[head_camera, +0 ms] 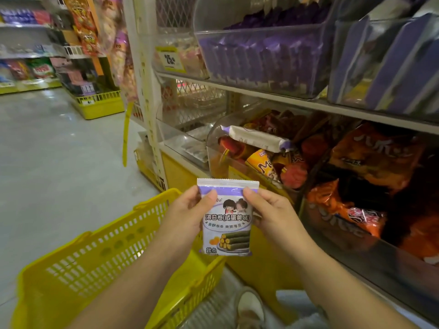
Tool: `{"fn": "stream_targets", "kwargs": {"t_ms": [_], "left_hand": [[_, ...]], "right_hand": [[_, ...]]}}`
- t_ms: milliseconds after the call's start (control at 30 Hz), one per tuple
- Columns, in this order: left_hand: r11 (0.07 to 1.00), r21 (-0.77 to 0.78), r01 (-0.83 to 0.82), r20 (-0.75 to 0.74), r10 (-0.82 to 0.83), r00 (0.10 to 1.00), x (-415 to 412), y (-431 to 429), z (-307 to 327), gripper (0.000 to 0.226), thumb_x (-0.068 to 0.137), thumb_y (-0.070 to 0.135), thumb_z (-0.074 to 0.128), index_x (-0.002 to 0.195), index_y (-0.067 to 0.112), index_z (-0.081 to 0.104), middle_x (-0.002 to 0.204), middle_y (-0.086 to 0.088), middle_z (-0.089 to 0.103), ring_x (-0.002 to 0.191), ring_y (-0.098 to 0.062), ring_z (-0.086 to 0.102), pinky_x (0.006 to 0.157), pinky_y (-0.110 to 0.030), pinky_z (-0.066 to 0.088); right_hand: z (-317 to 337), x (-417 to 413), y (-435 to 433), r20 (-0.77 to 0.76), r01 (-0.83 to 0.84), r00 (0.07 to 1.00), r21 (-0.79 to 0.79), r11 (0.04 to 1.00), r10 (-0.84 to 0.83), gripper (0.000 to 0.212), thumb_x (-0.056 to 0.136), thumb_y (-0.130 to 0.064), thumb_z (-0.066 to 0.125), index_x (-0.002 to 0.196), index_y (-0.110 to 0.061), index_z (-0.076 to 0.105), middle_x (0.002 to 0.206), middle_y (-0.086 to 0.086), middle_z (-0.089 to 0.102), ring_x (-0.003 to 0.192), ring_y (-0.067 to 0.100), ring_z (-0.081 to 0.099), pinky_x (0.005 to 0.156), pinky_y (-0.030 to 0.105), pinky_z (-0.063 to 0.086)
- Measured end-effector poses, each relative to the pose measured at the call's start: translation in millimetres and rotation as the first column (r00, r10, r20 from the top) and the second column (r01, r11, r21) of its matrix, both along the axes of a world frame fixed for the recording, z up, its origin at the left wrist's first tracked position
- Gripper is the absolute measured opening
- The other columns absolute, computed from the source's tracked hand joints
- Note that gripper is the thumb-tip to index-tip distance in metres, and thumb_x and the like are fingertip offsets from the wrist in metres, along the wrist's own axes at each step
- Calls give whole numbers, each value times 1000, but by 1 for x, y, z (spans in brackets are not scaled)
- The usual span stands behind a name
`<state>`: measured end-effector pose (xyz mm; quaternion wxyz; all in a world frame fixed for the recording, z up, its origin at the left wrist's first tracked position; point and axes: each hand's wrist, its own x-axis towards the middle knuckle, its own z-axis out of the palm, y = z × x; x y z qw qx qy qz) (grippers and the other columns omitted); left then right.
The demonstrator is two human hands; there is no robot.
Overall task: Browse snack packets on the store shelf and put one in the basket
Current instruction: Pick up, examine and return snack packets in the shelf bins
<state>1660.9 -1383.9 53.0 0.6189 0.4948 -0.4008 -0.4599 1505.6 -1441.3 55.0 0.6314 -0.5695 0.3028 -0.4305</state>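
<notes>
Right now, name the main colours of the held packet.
Purple and white packet, clearest in head view.

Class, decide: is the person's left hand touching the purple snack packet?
Touching. The head view shows the left hand pinching the purple snack packet at its upper left edge, thumb over the front.

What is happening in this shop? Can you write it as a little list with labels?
place: shop aisle beside a snack shelf
packet: purple and white, held upright in both hands
left hand: pinches the packet's left edge
right hand: pinches its right edge
basket: yellow, below the hands, packet not in it
bins: purple packets above, orange packets below
</notes>
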Motion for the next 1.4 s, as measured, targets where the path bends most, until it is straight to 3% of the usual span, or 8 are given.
{"fn": "stream_targets", "kwargs": {"t_ms": [267, 433, 633, 800, 967, 1067, 1133, 1400], "left_hand": [[990, 79, -119, -138, 129, 982, -1, 2, 12, 29, 99, 22, 47, 113, 5, 64, 104, -18, 73, 99, -33, 69, 90, -50, 53], [986, 163, -27, -271, 71, 960, 11, 3, 21, 36, 101, 27, 40, 122, 4, 60, 111, -18, 71, 106, -34, 67, 85, -48, 55], [876, 278, 395, -319, -303, 898, 21, 15, 22, 39, 94, 21, 47, 131, 15, 55, 126, -14, 64, 116, -36, 61, 93, -56, 51], [829, 265, 492, -325, -403, 855, 25, 19, 19, 41, 89, 21, 52, 130, 23, 56, 125, -10, 66, 107, -28, 67, 68, -37, 59], [927, 236, 293, -98, -277, 956, 15, 16, 16, 38, 98, 15, 48, 129, 36, 50, 112, 3, 73, 99, -16, 71, 70, -32, 60], [963, 180, 199, 150, -227, 962, 1, 17, 13, 49, 89, 36, 57, 128, 58, 38, 117, 21, 67, 106, -2, 65, 85, -25, 54], [956, 184, 230, 89, -249, 964, -5, 19, 8, 75, 72, 51, 63, 135, 62, 25, 133, 21, 57, 121, -4, 55, 104, -37, 44], [916, 70, 395, -233, -370, 899, -3, 19, 5, 67, 86, 32, 64, 145, 37, 34, 130, -3, 62, 115, -27, 62, 85, -49, 54]], "right_hand": [[12, -8, 9, -142, -144, 981, -65, 987, 134, 30, 90, -37, 50, 104, -21, 72, 97, -2, 75, 84, 8, 68, 68, 21, 55], [12, -18, 10, -313, -325, 888, 93, 941, 338, 29, 94, -27, 54, 111, -7, 66, 109, 12, 72, 95, 26, 66, 71, 34, 53], [14, -18, 8, -65, -296, 938, 357, 886, 340, 37, 86, -31, 55, 111, -6, 65, 112, 11, 71, 95, 19, 67, 72, 36, 58], [17, -20, 8, 35, -337, 933, 442, 831, 359, 37, 81, -30, 57, 110, -9, 67, 110, 10, 71, 91, 17, 69, 65, 34, 61], [14, -17, 8, -112, -264, 945, 297, 918, 308, 31, 93, -27, 53, 117, -7, 57, 116, 10, 69, 103, 23, 68, 78, 44, 57], [11, -11, 15, -242, -168, 953, 83, 982, 184, 22, 93, -27, 55, 114, -18, 57, 107, 4, 71, 87, 9, 71, 58, 26, 56], [8, -8, 19, -218, -194, 956, 22, 981, 194, 35, 86, -34, 59, 120, -26, 57, 111, 3, 70, 94, 14, 71, 63, 30, 59], [13, -11, 16, -221, -227, 953, -65, 972, 208, 39, 98, -13, 46, 137, -19, 51, 130, -6, 62, 119, 11, 59, 94, 32, 52]]}}
